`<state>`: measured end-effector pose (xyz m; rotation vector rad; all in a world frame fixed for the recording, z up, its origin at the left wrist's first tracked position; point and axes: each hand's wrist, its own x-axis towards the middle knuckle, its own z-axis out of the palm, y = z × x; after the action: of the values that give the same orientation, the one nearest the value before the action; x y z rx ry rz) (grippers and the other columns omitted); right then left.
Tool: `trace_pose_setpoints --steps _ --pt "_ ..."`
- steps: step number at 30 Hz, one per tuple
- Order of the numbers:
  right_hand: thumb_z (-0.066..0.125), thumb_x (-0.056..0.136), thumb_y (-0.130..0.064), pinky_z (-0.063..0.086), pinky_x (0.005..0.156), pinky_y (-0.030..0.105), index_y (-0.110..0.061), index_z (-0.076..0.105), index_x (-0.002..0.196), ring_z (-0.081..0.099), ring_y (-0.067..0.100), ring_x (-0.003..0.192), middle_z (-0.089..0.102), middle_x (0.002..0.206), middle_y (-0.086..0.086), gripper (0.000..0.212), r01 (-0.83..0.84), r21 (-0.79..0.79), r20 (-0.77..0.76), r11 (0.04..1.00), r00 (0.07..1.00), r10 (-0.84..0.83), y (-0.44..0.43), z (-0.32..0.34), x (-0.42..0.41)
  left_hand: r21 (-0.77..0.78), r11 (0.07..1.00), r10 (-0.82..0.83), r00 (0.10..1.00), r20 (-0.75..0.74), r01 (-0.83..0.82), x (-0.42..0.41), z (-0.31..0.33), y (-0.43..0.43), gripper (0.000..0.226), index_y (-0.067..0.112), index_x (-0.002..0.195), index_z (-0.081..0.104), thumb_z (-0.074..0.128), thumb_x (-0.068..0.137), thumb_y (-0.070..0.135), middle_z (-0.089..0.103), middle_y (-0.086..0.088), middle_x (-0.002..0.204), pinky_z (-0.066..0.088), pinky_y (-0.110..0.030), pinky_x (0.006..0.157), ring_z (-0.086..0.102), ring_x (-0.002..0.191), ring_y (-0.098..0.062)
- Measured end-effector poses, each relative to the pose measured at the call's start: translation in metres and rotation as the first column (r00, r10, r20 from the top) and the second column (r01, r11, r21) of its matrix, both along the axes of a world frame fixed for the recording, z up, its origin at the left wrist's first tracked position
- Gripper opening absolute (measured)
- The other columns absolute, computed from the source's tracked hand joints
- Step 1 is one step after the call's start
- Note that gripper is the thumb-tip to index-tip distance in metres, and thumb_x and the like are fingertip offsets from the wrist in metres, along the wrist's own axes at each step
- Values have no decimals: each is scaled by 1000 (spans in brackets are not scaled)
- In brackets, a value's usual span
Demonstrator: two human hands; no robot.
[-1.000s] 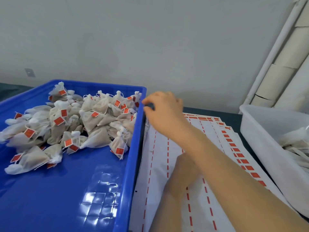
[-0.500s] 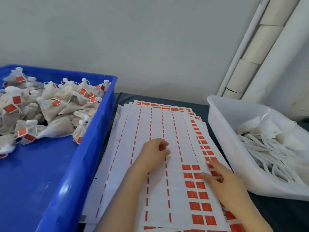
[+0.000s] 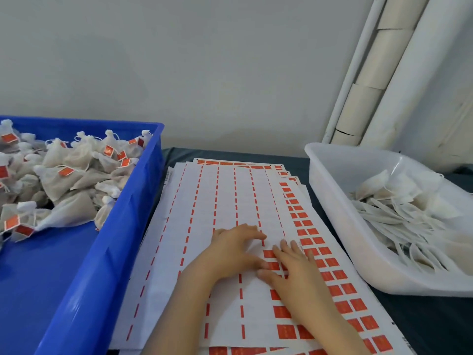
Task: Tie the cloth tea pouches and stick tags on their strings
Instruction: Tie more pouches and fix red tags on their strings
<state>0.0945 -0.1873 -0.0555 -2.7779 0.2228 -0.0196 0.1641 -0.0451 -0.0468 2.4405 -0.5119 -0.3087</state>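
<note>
A stack of white sticker sheets (image 3: 225,196) lies on the table between two bins, with rows of red tags (image 3: 317,240) left along its right side. My left hand (image 3: 235,249) rests flat on the top sheet, fingers loosely bent and pointing right. Just beside it, my right hand (image 3: 294,272) lies on the sheet with its fingertips on the upper red tags and its thumb close to the left fingers. Neither hand holds anything. Tied cloth pouches (image 3: 74,175) with red tags are piled in the blue crate (image 3: 110,242) on the left.
A white plastic bin (image 3: 330,208) at the right holds flat untied pouches (image 3: 399,216) with strings. White pipes (image 3: 378,73) run up the wall behind it. A dark tabletop (image 3: 422,324) shows at the lower right.
My right hand left the blue crate's rim and came down on the sheet, then slid left up to my left hand. The view swung right, away from the crate.
</note>
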Motion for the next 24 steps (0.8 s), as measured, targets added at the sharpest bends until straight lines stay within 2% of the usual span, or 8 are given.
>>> trace_pose_setpoints --steps 3,5,8,10,12,15,18,24 --pt "43 89 -56 5 115 33 -34 24 145 9 11 144 16 155 -11 64 -23 9 -25 1000 999 23 7 20 -6 34 999 -14 1000 27 13 1 0 -1 51 45 131 49 66 82 49 31 17 152 14 -44 115 23 142 -19" --pt "45 89 -53 21 111 25 -47 31 137 26 3 137 26 147 -24 50 -62 73 38 995 998 60 7 40 -23 47 999 -24 999 40 22 2 -2 -1 48 44 130 52 65 83 50 30 18 153 12 -46 115 20 143 -19" --pt "47 70 -64 43 68 -1 -66 51 98 50 -23 97 47 107 -51 28 -83 345 213 935 977 8 -10 94 -55 39 999 -2 1000 13 2 4 -3 -2 48 46 128 52 64 83 52 29 20 153 13 -50 115 17 144 -21" --pt "50 71 -61 39 50 2 -59 59 91 52 -23 85 59 90 -40 22 -31 378 400 925 907 -133 -44 122 -58 37 999 -5 1000 0 5 6 -4 -3 48 46 129 52 65 83 51 28 20 153 13 -50 116 16 145 -21" --pt "57 85 -41 31 59 6 -46 63 100 57 -7 80 64 94 -25 17 98 253 486 963 848 -214 -84 140 -47 8 1000 -4 1000 -12 4 6 -4 -3 49 45 129 51 66 83 50 29 20 153 14 -51 116 17 145 -20" --pt "60 89 -30 35 60 19 -27 60 118 53 10 84 62 116 -4 29 282 82 199 956 935 -293 -137 139 -23 -21 1000 3 1000 -19 -3 6 -4 -1 49 44 129 52 66 82 50 31 20 151 19 -51 117 21 145 -17" --pt "67 82 -39 39 71 23 -24 56 122 53 13 88 57 109 -4 44 258 -90 -158 962 950 -269 -156 123 -13 -39 999 12 1000 -29 -13 6 -3 -2 50 44 129 52 67 82 50 33 20 151 21 -51 117 23 144 -18" --pt "60 85 -37 44 74 23 -19 65 102 57 11 87 63 99 -4 25 202 -218 -308 955 914 -264 -157 100 -5 -36 999 18 1000 -23 -18 4 -2 -2 48 44 128 52 66 82 51 34 20 150 21 -50 117 24 143 -17"
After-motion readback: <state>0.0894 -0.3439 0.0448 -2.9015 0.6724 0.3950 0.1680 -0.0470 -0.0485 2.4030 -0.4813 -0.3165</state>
